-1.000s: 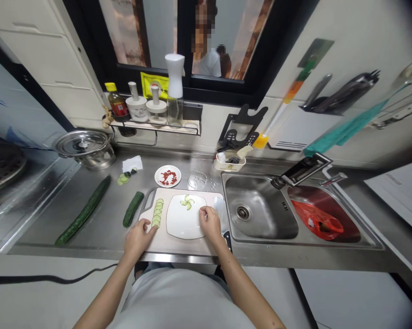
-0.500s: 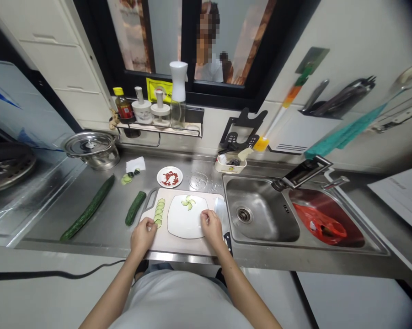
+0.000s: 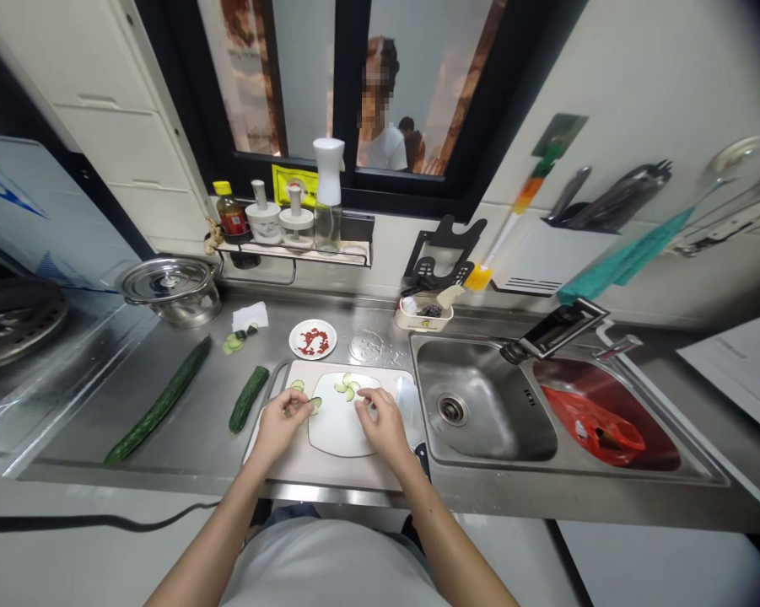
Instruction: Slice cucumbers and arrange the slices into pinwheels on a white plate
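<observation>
Between thumb and fingertips, my left hand (image 3: 283,424) pinches a cucumber slice (image 3: 315,405) over the left edge of a white plate (image 3: 335,434). My right hand (image 3: 381,421) hovers at the plate's right side, thumb and fingers apart, with nothing visible in it. A curved cluster of cucumber slices (image 3: 347,387) lies near the plate's far edge. Beneath the plate is a pale cutting board (image 3: 300,472). Part of a row of slices (image 3: 297,385) shows beyond my left hand, which hides the rest. A knife (image 3: 408,405) rests along the board's right side.
Left of the board lie a short cucumber piece (image 3: 249,400) and a long cucumber (image 3: 159,405). A small plate with red bits (image 3: 294,347) sits behind the board. The sink (image 3: 487,421) is to the right, and a lidded pot (image 3: 190,308) stands back left.
My left hand has lifted a cucumber slice from the row and carried it right to the plate. My right hand has shifted slightly left, its fingers spreading apart. The view has tilted up a little.
</observation>
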Action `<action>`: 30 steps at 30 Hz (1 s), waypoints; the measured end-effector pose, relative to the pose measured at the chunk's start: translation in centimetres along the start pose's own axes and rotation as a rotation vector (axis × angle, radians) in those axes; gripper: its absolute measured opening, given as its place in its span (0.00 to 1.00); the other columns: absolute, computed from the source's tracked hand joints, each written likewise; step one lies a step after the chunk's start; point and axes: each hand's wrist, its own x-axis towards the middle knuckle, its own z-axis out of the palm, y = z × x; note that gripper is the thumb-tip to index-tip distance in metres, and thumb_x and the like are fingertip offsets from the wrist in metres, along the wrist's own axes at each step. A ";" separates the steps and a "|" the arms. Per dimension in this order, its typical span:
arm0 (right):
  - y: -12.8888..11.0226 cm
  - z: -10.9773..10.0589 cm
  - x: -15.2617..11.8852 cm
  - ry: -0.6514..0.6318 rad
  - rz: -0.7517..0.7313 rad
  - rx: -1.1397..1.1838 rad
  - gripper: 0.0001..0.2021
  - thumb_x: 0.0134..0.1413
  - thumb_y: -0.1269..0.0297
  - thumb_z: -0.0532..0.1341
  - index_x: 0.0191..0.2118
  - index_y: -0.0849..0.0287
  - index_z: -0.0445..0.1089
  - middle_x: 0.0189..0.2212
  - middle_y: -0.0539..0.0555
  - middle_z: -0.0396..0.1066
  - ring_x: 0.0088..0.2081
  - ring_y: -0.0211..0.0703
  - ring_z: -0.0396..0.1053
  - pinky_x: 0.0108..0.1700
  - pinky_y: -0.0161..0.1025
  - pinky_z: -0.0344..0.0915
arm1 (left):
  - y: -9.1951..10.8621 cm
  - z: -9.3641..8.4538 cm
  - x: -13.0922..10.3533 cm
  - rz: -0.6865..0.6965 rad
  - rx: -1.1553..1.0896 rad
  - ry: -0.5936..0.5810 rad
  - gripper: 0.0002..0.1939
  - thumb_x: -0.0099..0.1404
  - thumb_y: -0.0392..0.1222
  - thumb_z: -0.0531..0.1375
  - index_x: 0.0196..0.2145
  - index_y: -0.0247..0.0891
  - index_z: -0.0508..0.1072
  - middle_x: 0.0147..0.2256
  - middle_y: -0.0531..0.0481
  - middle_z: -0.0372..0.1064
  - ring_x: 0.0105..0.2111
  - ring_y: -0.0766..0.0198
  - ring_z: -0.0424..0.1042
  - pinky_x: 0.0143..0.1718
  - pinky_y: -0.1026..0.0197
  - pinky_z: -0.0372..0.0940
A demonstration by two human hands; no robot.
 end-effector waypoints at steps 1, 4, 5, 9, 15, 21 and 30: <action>-1.0 -0.3 0.5 -0.004 -0.054 0.030 0.11 0.59 0.64 0.55 0.44 0.58 0.71 0.38 0.56 0.71 0.41 0.45 0.66 0.45 0.41 0.63 | 0.9 0.3 0.3 0.033 -0.009 -0.024 0.14 0.53 0.51 0.62 0.27 0.37 0.72 0.25 0.52 0.68 0.24 0.67 0.62 0.29 0.65 0.59; -3.5 -1.3 1.8 -0.027 -0.192 0.061 0.12 0.60 0.64 0.56 0.47 0.54 0.71 0.40 0.55 0.70 0.44 0.46 0.65 0.47 0.43 0.63 | 3.6 1.1 0.9 0.132 -0.014 -0.111 0.11 0.53 0.48 0.63 0.27 0.37 0.72 0.26 0.52 0.69 0.25 0.67 0.62 0.29 0.65 0.59; -4.2 -1.6 2.1 -0.036 -0.227 0.059 0.12 0.60 0.63 0.56 0.47 0.54 0.71 0.39 0.56 0.69 0.44 0.46 0.64 0.47 0.43 0.63 | 4.3 1.3 1.1 0.154 -0.014 -0.134 0.10 0.54 0.47 0.62 0.28 0.37 0.73 0.26 0.52 0.69 0.25 0.67 0.62 0.29 0.65 0.58; -5.1 -2.3 2.8 -0.037 -0.292 0.038 0.09 0.61 0.64 0.55 0.42 0.54 0.72 0.38 0.56 0.69 0.44 0.46 0.64 0.47 0.44 0.62 | 5.9 1.7 1.7 0.223 0.017 -0.158 0.08 0.54 0.45 0.62 0.28 0.38 0.74 0.27 0.52 0.70 0.27 0.66 0.63 0.32 0.65 0.59; -4.6 -2.4 2.8 0.021 -0.228 0.056 0.09 0.62 0.65 0.53 0.35 0.55 0.70 0.34 0.54 0.70 0.40 0.45 0.64 0.46 0.43 0.61 | 5.7 2.0 1.7 0.178 -0.124 -0.103 0.13 0.50 0.46 0.66 0.33 0.38 0.73 0.28 0.52 0.70 0.28 0.67 0.65 0.32 0.65 0.60; -4.5 -2.6 2.9 0.099 -0.186 0.104 0.09 0.62 0.65 0.53 0.37 0.55 0.71 0.36 0.54 0.72 0.42 0.44 0.65 0.47 0.43 0.60 | 5.2 3.3 0.7 -0.253 -0.430 -0.256 0.26 0.53 0.59 0.63 0.42 0.36 0.70 0.21 0.55 0.66 0.18 0.72 0.59 0.19 0.69 0.47; -5.0 -3.4 2.7 0.070 -0.277 0.019 0.11 0.62 0.66 0.53 0.39 0.54 0.73 0.34 0.54 0.69 0.40 0.45 0.64 0.45 0.44 0.61 | 6.8 3.4 1.2 -0.423 -0.643 -0.393 0.29 0.52 0.53 0.65 0.50 0.41 0.66 0.30 0.53 0.69 0.24 0.73 0.65 0.21 0.71 0.50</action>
